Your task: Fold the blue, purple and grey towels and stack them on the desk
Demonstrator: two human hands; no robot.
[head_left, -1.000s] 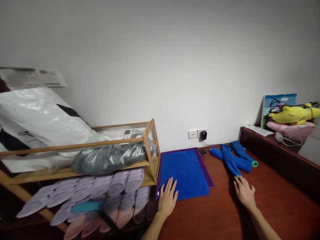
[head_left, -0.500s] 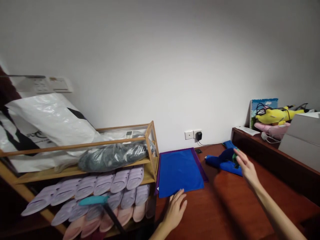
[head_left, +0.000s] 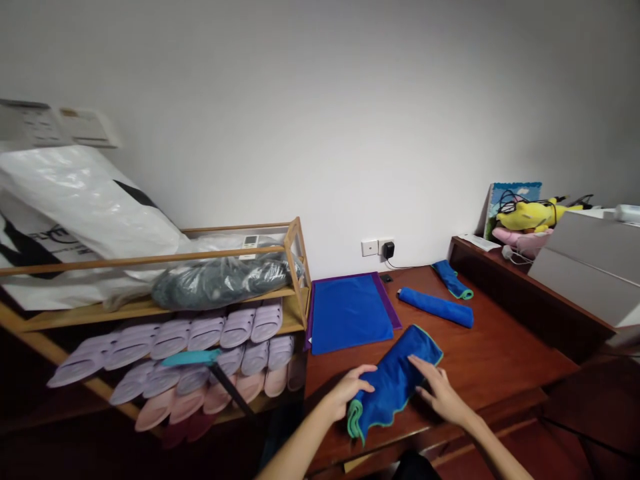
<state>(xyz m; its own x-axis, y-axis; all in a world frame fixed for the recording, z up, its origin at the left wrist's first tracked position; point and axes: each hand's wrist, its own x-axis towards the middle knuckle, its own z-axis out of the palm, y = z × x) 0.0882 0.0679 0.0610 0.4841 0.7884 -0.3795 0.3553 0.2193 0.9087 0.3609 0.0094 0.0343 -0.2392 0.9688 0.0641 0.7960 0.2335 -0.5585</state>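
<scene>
Reddish-brown, glossy wooden tabletop [head_left: 480, 347] across the lower right of the frame, backed by a plain, pale wall [head_left: 320, 133]. At lower centre, close to the front edge, a blue, soft fabric cloth with green edging [head_left: 397, 367], coiled into a spiral at the left end, loose and wavy along the near hem. Left hand [head_left: 350, 390] curved against the coiled end, touching fabric; impossible to tell pinching from mere resting. Right hand [head_left: 441, 390] laid over the right side, fingers loosely spread, thumb apart, closed round nothing.

Main worry: uncoiling. With pressure from the left hand too light, likely to spring slack at the spiral; with pressure uneven between both hands, likely to skew, layers sliding out of line. Near hem low enough to risk drooping over the front edge, then dragging the coil askew.

Neighbours also somewhat exposed. Just beyond, at centre, a flat, rectangular blue cloth [head_left: 350, 313] on top of a purple cloth [head_left: 386, 300], easy to ruck up through a forward shove. Right of centre, a tight, cylindrical blue cloth roll [head_left: 436, 308], liable to trundle away after a knock from the right hand; farther back, a folded blue cloth with green trim [head_left: 450, 279], probably safer.
</scene>
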